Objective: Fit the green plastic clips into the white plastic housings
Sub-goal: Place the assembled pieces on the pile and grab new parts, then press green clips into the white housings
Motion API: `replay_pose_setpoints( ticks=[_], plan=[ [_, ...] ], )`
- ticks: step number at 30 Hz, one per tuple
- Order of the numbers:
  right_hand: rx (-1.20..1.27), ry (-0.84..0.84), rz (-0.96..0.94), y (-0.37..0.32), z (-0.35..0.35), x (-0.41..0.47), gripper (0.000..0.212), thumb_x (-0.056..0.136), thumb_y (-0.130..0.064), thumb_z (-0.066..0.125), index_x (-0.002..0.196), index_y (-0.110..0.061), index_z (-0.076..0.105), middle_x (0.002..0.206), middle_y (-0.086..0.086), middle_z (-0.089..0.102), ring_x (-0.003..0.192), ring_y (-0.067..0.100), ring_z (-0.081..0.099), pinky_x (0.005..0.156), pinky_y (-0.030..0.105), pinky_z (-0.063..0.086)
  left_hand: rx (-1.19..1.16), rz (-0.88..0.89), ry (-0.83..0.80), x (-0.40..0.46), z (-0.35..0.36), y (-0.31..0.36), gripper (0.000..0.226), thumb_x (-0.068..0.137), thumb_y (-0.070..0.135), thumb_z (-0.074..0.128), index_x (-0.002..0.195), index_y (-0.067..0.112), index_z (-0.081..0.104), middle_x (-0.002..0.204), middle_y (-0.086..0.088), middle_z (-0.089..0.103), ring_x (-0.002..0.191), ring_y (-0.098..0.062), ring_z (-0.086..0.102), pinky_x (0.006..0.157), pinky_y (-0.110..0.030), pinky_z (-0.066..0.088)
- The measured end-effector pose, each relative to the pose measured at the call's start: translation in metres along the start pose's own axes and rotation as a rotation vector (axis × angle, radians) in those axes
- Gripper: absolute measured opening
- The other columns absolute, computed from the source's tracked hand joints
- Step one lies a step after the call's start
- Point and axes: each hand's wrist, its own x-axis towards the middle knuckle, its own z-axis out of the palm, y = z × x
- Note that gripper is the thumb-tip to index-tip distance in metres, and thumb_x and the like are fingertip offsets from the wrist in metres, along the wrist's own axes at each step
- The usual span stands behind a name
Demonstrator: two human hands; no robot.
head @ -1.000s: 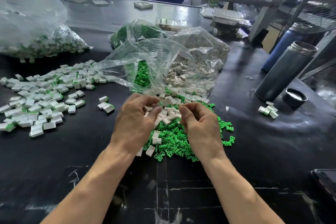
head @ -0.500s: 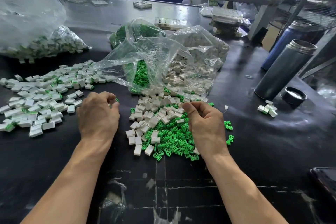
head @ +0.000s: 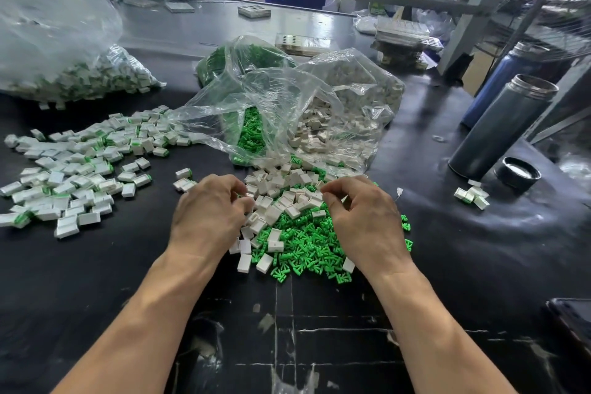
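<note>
Back from the finished pile at nine o'clock, left hand [head: 208, 214] reaches curled into the white housings [head: 281, 192] above green clips [head: 307, 246], grip contents unclear, right hand [head: 361, 221] likewise—another assembly probably starting.

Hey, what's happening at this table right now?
A person is assembling small parts by hand. Both hands are down in a mixed pile: the left hand reaches among white housings, and the right hand hovers, fingers curled, over green clips. What either hand holds cannot be seen. A spread of finished pieces lies to the left, and open bags of spare parts sit behind.
</note>
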Motion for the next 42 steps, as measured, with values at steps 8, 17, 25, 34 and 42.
replay_pose_setpoints(
  ticks=[8, 17, 25, 34, 42],
  plan=[
    [-0.253, -0.185, -0.039, -0.002, -0.011, 0.017, 0.012, 0.101, -0.032, 0.063, 0.108, -0.029, 0.072, 0.111, -0.006, 0.066, 0.110, 0.017, 0.058, 0.098, 0.036, 0.047, -0.031, 0.023, -0.014, -0.008, 0.002, 0.009, 0.008, 0.090, 0.034, 0.077, 0.096, 0.030, 0.073, 0.100, 0.010, 0.066, 0.087, -0.011, 0.065, 0.087, -0.039, 0.057],
    [-0.105, -0.182, -0.099, 0.009, -0.005, 0.009, 0.011, 0.097, -0.035, 0.070, 0.106, -0.034, 0.076, 0.102, -0.012, 0.062, 0.108, 0.014, 0.055, 0.097, 0.036, 0.046, 0.037, 0.133, 0.043, -0.011, 0.002, 0.016, 0.009, 0.095, 0.033, 0.071, 0.098, 0.024, 0.069, 0.099, 0.006, 0.064, 0.090, -0.015, 0.064, 0.085, -0.037, 0.056],
    [-0.220, -0.226, -0.124, 0.007, 0.004, 0.007, 0.012, 0.096, -0.041, 0.070, 0.105, -0.034, 0.074, 0.102, -0.014, 0.058, 0.107, 0.012, 0.050, 0.092, 0.028, 0.035, -0.241, 0.160, -0.047, -0.008, -0.004, 0.047, 0.006, 0.097, 0.032, 0.069, 0.091, 0.032, 0.070, 0.085, 0.017, 0.068, 0.079, 0.000, 0.065, 0.077, -0.026, 0.056],
    [-0.175, -0.242, -0.076, 0.008, 0.003, 0.009, 0.006, 0.095, -0.035, 0.071, 0.098, -0.030, 0.071, 0.099, -0.011, 0.060, 0.104, 0.013, 0.051, 0.090, 0.031, 0.039, -1.135, -0.170, -0.285, -0.008, 0.014, 0.046, 0.028, 0.083, 0.012, 0.075, 0.107, -0.001, 0.071, 0.091, -0.015, 0.072, 0.068, -0.018, 0.068, 0.059, -0.024, 0.060],
    [0.171, -0.061, -0.004, 0.010, 0.004, 0.003, 0.003, 0.097, -0.028, 0.071, 0.097, -0.028, 0.074, 0.082, -0.015, 0.071, 0.081, 0.005, 0.064, 0.074, 0.027, 0.050, -1.320, -0.157, -0.344, -0.012, 0.013, 0.033, 0.034, 0.068, 0.005, 0.076, 0.101, 0.005, 0.075, 0.089, -0.011, 0.076, 0.073, -0.019, 0.072, 0.067, -0.024, 0.061]
  ],
)
